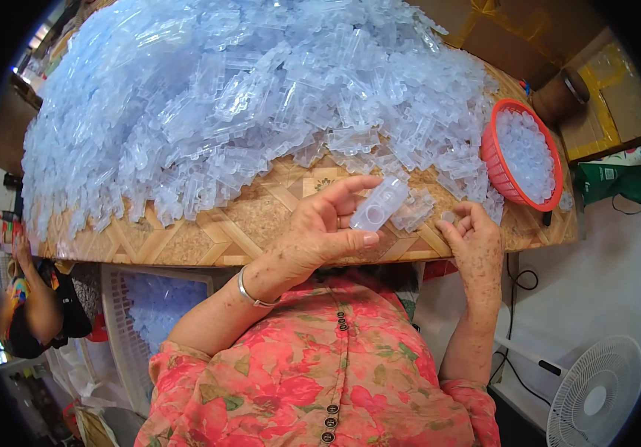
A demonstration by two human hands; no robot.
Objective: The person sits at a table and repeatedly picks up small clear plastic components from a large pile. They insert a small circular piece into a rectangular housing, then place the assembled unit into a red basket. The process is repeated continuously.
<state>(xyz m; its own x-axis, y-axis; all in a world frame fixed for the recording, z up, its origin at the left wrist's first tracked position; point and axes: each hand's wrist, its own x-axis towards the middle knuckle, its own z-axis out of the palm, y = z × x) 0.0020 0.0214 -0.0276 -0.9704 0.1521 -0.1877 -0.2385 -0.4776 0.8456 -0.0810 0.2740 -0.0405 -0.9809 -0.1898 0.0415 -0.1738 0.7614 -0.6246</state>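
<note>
Above the table (253,216), left grip (319,229) pinches a plastic piece (372,211), right grip (478,249) a disc (448,217).

Translucent bluish-white plastic piece (380,205); red basket (495,160); tan table (261,216), brown geometric pattern; coral-and-tan floral shirt (291,365); white fan (594,401).

Pale translucent plastic piece (381,203), tilted

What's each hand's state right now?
Left hand: closed, holding a clear plastic piece between thumb and fingers.
Right hand: closed, pinching a small translucent bit at its fingertips.
</note>
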